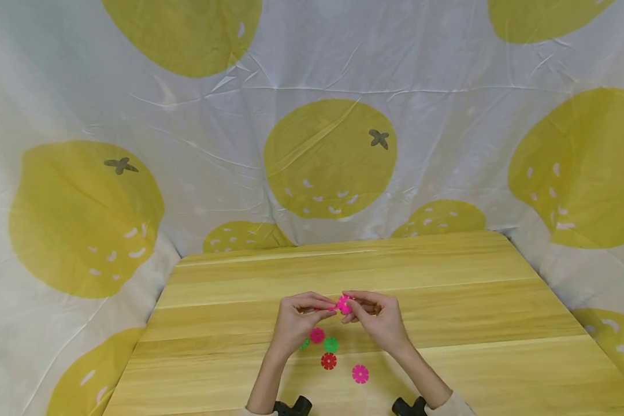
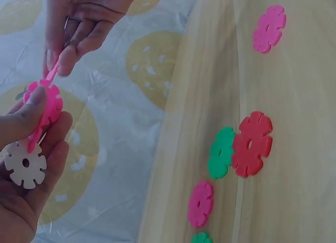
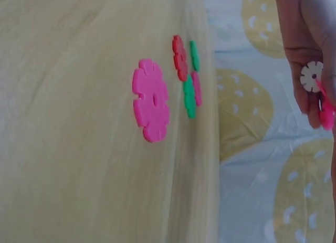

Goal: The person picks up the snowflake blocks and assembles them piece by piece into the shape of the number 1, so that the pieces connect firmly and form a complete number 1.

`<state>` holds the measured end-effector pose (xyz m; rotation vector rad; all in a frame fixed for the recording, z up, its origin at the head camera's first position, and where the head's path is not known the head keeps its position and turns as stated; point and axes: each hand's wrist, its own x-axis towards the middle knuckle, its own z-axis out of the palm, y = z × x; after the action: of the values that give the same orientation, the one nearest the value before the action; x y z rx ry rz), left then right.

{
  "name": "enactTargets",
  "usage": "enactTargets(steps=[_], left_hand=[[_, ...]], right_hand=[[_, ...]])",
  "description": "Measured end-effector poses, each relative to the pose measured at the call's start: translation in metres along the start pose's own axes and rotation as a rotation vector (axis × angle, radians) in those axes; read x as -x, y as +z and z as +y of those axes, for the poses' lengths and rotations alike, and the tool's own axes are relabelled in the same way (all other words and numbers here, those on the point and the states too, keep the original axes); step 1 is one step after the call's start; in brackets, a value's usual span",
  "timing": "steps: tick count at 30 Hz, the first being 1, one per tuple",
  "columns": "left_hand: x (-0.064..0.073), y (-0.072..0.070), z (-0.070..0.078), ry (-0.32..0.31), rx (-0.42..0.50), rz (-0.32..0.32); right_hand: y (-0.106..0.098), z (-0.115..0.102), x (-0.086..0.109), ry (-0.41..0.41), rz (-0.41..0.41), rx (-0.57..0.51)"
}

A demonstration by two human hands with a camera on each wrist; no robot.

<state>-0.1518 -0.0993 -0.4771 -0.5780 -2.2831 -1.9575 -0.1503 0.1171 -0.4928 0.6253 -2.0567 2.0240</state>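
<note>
Though hidden from the head cam, a white disc [image 2: 34, 172] in the L hand [image 1: 293, 320] is shown by both wrist cams. By L wrist cam, a face-on pink disc [image 2: 52, 104] is shown clamped by L thumb & fingers; an edge-on pink one [image 2: 53, 72] is pinched by R hand [image 1: 383, 323] fingers. Both are held over counter [image 1: 473, 300], nearer its far edge than five loose discs [image 1: 329, 366].

Nearer than the fingers [image 1: 314, 301], on the tan wooden table [image 1: 447, 312], lie five round, notched pink, green and red plastic discs [image 1: 329, 366], four clustered left of the fifth [image 1: 360, 379]; beyond hangs white-and-yellow cloth [image 1: 213, 179].
</note>
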Motion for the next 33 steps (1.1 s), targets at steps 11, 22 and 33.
enactTargets(steps=[11, 22, 33], left_hand=[[0.001, -0.025, 0.002, -0.1, 0.129, 0.147], [-0.001, -0.012, 0.003, -0.163, 0.246, 0.076], [-0.002, -0.003, 0.001, -0.184, 0.267, 0.015]], right_hand=[[-0.036, -0.006, -0.013, 0.078, 0.04, -0.01], [-0.025, -0.005, -0.012, 0.189, -0.155, -0.141], [-0.021, -0.005, -0.011, 0.204, -0.201, -0.138]])
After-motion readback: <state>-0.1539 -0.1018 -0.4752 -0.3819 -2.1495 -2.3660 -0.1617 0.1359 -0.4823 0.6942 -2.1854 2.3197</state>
